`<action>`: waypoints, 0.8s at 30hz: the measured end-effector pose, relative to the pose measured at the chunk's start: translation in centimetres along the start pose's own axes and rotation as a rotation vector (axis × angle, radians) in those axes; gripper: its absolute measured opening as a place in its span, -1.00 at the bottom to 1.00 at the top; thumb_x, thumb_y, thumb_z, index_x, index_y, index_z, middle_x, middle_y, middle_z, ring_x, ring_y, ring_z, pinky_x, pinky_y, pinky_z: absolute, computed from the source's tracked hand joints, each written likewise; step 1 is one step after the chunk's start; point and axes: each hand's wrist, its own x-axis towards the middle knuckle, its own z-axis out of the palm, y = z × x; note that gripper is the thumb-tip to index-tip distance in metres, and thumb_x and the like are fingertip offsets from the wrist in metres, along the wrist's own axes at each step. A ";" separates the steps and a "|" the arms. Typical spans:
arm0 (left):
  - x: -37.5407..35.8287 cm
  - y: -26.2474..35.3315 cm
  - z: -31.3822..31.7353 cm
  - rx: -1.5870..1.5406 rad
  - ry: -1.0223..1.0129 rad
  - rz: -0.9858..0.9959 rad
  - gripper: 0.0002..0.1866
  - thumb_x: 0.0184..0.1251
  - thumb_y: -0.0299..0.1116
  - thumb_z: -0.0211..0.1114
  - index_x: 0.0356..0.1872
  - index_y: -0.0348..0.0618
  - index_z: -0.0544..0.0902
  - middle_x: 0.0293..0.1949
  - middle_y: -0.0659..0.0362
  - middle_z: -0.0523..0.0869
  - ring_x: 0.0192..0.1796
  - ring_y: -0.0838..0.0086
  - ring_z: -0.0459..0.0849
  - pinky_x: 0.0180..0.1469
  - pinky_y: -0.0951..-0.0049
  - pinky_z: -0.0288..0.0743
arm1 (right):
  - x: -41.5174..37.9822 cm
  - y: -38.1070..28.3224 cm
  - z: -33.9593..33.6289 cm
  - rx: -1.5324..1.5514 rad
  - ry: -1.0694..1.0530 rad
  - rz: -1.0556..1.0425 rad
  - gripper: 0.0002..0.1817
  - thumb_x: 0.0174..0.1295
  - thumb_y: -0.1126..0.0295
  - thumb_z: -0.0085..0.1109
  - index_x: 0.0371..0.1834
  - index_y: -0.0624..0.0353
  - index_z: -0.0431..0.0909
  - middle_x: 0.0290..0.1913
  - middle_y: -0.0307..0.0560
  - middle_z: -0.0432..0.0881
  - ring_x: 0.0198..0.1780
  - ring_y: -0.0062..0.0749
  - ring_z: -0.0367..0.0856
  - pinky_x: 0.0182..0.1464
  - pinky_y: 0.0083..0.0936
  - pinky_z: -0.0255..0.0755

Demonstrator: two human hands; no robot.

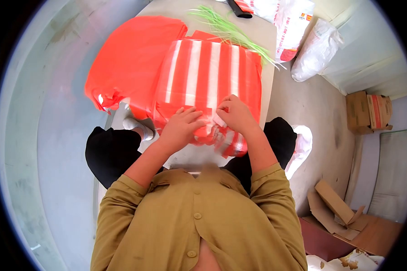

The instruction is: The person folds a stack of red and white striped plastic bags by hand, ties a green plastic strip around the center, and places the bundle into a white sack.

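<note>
A stack of red-and-white striped plastic bags (212, 77) lies in front of me at the table's near end. My left hand (182, 128) rests on the near part of the stack, fingers stretched out and slightly spread. To its right, my right hand (236, 114) has thumb and fingers pinched together on the striped plastic, by a pale fold. Below the hands, the bags' gathered, crumpled ends hang over the near edge. Beside the stack on the left is a pile of plain red plastic bags (126, 58), partly tucked against it.
Green plastic strips (230, 29) lie behind the stack on the table (269, 83). White printed sacks (293, 27) and a white wrapped bundle (316, 49) stand at the back right. Cardboard boxes (359, 113) sit against the right wall, flattened cardboard (332, 210) at lower right.
</note>
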 end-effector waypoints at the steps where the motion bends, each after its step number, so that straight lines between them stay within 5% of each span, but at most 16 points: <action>1: -0.1 -0.3 0.4 0.018 0.012 0.022 -0.48 0.04 -0.43 0.50 0.13 0.04 0.71 0.31 0.04 0.66 0.44 -0.01 0.55 0.48 -0.19 0.36 | 0.4 0.2 0.3 0.039 0.006 -0.029 -0.72 0.36 0.21 0.26 -0.21 0.22 0.76 -0.09 0.10 0.65 -0.04 -0.01 0.69 0.04 -0.23 0.58; 4: 0.0 -0.4 0.4 0.032 0.028 0.041 -0.44 -0.03 -0.33 0.60 0.11 0.01 0.69 0.31 0.04 0.66 0.43 -0.02 0.56 0.46 -0.20 0.38 | 0.9 -0.1 0.2 0.222 -0.099 0.107 -0.67 0.43 0.18 0.20 -0.11 0.25 0.76 -0.06 0.09 0.70 -0.03 -0.11 0.69 0.10 -0.29 0.57; 10: 0.3 0.1 -0.4 0.017 0.004 0.031 -0.38 -0.08 -0.29 0.64 0.13 0.03 0.68 0.30 0.05 0.64 0.43 -0.02 0.55 0.46 -0.18 0.37 | 0.9 0.5 0.1 0.516 -0.216 0.020 -0.60 0.57 0.30 -0.03 0.33 0.27 0.52 0.20 -0.08 0.69 0.21 -0.34 0.61 0.34 -0.39 0.46; 13: 0.1 0.2 -0.3 0.030 0.001 0.029 -0.37 -0.10 -0.29 0.65 0.13 0.04 0.69 0.29 0.06 0.64 0.43 -0.01 0.55 0.46 -0.17 0.38 | 1.0 -0.4 0.0 0.746 -0.274 0.212 -0.54 0.52 0.41 -0.08 0.44 0.26 0.40 0.22 -0.04 0.65 0.25 -0.31 0.59 0.33 -0.36 0.50; 19: 0.1 0.2 -0.2 0.027 0.025 0.029 -0.41 -0.11 -0.30 0.65 0.08 0.01 0.72 0.29 0.05 0.63 0.42 -0.02 0.55 0.46 -0.15 0.38 | 2.0 1.4 1.9 0.866 -0.284 0.132 -0.58 0.44 0.56 -0.04 0.36 0.35 0.40 0.13 0.00 0.63 0.15 -0.36 0.64 0.16 -0.45 0.60; 24: 0.2 0.5 -0.4 -0.028 0.064 0.008 -0.50 -0.01 -0.42 0.54 0.08 -0.01 0.75 0.34 -0.08 0.58 0.36 -0.03 0.59 0.41 -0.07 0.44 | 2.2 1.1 2.0 0.638 -0.259 0.130 -0.64 0.43 0.57 0.04 0.27 0.30 0.49 -0.02 -0.12 0.67 -0.08 -0.46 0.68 -0.03 -0.51 0.59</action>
